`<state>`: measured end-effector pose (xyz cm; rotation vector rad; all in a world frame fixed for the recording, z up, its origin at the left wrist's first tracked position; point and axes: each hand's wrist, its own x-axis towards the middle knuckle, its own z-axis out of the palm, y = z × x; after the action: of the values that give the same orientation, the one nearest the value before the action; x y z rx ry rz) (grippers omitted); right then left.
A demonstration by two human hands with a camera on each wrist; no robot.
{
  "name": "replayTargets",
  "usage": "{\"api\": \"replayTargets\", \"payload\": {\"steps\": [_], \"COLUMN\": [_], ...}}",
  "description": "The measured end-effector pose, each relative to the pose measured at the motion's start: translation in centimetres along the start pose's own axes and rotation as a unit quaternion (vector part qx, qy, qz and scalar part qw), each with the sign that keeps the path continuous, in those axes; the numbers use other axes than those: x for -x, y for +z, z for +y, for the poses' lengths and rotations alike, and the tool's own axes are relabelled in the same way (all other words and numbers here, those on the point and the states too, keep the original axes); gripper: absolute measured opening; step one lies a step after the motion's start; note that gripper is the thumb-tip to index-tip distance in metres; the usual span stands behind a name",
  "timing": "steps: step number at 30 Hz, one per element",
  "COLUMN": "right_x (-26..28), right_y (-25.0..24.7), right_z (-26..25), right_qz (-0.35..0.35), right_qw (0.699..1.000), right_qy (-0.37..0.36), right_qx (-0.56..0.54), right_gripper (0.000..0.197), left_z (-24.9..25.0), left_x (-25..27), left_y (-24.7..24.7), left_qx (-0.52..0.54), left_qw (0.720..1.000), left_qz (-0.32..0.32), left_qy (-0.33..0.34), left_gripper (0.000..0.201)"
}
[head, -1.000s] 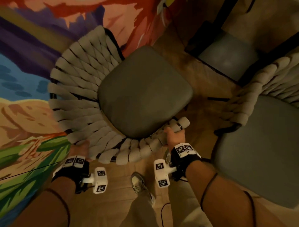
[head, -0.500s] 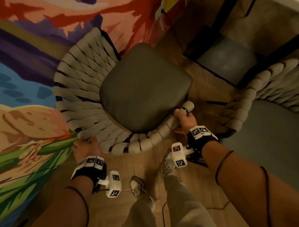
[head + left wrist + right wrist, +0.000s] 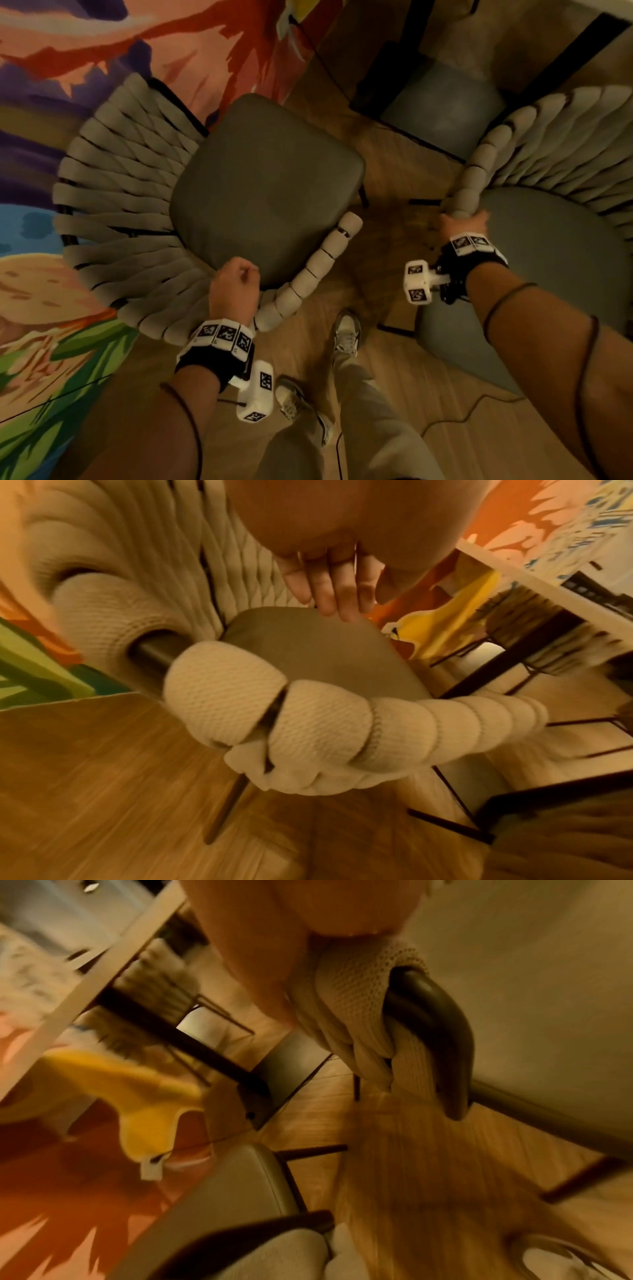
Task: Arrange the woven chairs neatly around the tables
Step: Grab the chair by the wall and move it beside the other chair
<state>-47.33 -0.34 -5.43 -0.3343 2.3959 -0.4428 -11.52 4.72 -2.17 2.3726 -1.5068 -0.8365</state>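
Note:
The left woven chair [image 3: 113,205], with cream rope back and a grey seat cushion [image 3: 267,185], stands against the painted wall. My left hand [image 3: 236,284] hovers over its near rim [image 3: 325,718] with loosely curled fingers [image 3: 329,588] holding nothing. A second woven chair [image 3: 548,260] stands to the right. My right hand [image 3: 462,222] grips the end of its rope-wrapped arm [image 3: 349,988], where the dark metal frame [image 3: 441,1031] bends down.
A colourful mural wall [image 3: 51,85] runs close behind the left chair. A grey table base plate [image 3: 442,109] lies on the wooden floor between the chairs. The white tabletop edge [image 3: 548,599] is above it. My feet [image 3: 346,335] and a floor cable [image 3: 462,414] are near.
My right hand let go of the left chair's arm end and moved right onto the second chair's arm. My left hand left the rim and moved right, above it.

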Motion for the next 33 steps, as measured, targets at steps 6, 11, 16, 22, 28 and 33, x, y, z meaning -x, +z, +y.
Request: {"api": "replayTargets", "payload": {"steps": [6,11,16,22,28,33], "right_x": [0.4,3.6,7.3,11.4,14.0,12.7], "right_y": [-0.9,-0.6,-0.7,-1.5,-3.8,-9.1], "right_z": [2.0,7.1,14.8,24.8,34.1,41.8], "right_qz": [-0.078,-0.100,-0.145,-0.189,-0.251,-0.291], "right_qw": [0.996,0.992,0.979,0.960,0.929,0.896], "right_qy": [-0.035,-0.077,-0.140,-0.201,-0.258,-0.288], "right_qx": [-0.006,0.015,0.008,0.037,0.087,0.172], "right_gripper": [0.058,0.058,0.048,0.052,0.068,0.075], "left_z": [1.4,0.7,-0.6,-2.7,-3.0,0.7], "left_x": [1.9,5.5,11.2,18.7,23.6,26.3], "left_y": [-0.2,-0.1,0.7,4.2,7.6,12.0], "left_qx": [0.030,0.024,0.019,-0.016,-0.038,-0.067], "left_qw": [0.996,0.992,0.983,0.972,0.971,0.969], "left_qz": [-0.046,-0.068,-0.081,-0.134,-0.182,-0.223], "left_qy": [0.068,0.105,0.161,0.194,0.152,0.082], "left_gripper": [0.013,0.013,0.014,0.014,0.012,0.036]}}
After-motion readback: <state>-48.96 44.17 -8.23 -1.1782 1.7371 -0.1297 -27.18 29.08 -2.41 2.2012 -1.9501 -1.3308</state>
